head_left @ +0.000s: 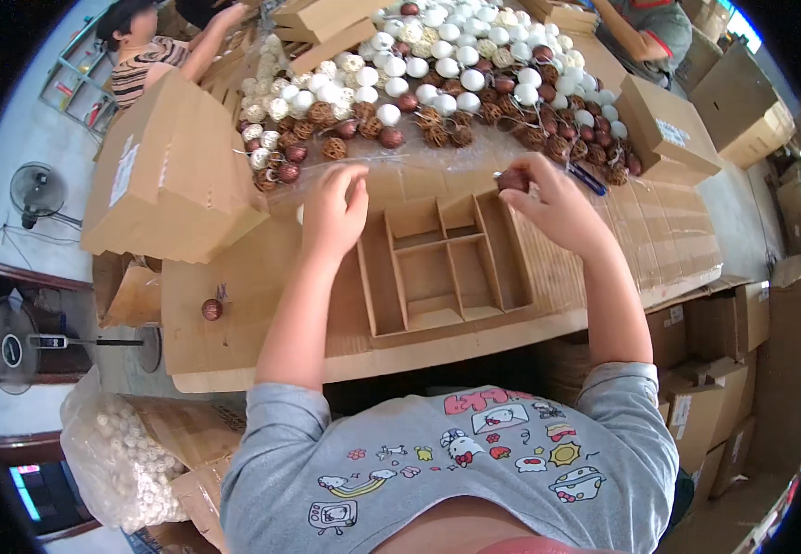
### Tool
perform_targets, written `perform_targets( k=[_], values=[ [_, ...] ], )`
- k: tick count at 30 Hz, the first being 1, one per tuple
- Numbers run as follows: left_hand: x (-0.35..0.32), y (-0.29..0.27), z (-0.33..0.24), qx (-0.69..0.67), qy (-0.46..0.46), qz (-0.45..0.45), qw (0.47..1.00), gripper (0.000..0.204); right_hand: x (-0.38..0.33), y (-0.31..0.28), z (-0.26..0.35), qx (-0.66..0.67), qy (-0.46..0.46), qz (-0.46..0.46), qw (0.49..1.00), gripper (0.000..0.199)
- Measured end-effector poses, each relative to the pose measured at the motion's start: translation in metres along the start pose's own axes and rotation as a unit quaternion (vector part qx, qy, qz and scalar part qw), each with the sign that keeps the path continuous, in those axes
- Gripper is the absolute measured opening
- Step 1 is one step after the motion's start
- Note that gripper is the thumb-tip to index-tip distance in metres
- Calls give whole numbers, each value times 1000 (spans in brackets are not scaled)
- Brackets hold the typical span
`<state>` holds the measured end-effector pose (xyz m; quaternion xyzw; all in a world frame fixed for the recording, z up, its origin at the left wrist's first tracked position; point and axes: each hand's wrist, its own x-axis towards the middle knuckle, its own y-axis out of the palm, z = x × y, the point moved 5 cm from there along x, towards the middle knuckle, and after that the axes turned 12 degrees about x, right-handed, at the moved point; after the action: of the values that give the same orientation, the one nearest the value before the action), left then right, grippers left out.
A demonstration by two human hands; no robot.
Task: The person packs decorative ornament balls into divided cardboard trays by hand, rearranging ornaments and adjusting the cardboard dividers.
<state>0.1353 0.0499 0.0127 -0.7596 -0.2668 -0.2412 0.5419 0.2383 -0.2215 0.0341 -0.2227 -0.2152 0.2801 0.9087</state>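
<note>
A brown cardboard tray with several empty compartments lies in front of me on the cardboard-covered table. My right hand holds a dark red ball just above the tray's far right corner. My left hand hovers at the tray's far left corner, fingers curled, near the edge of the ball heap; whether it holds anything is hidden. Behind the tray lies a large heap of white, beige, woven brown and dark red balls.
A big closed carton stands at my left. One stray dark red ball lies on the table's left part. A smaller box sits at right. Two other people work at the far side. Fans, stacked cartons and a bag of white balls surround the table.
</note>
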Motion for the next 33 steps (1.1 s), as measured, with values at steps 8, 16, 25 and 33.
perform_targets(
  k=[8,16,25,33],
  values=[
    [20,76,-89,-41,119,234,964,23,-57,37,9,-213,-134,53,966,40],
    [10,98,-85,13,91,283,955,18,-62,37,20,-235,-213,-14,948,28],
    [6,93,-86,0,98,270,958,16,-53,40,12,-269,-98,-94,953,26],
    [6,102,-80,16,95,272,957,18,-84,54,6,-277,-77,21,957,18]
  ],
)
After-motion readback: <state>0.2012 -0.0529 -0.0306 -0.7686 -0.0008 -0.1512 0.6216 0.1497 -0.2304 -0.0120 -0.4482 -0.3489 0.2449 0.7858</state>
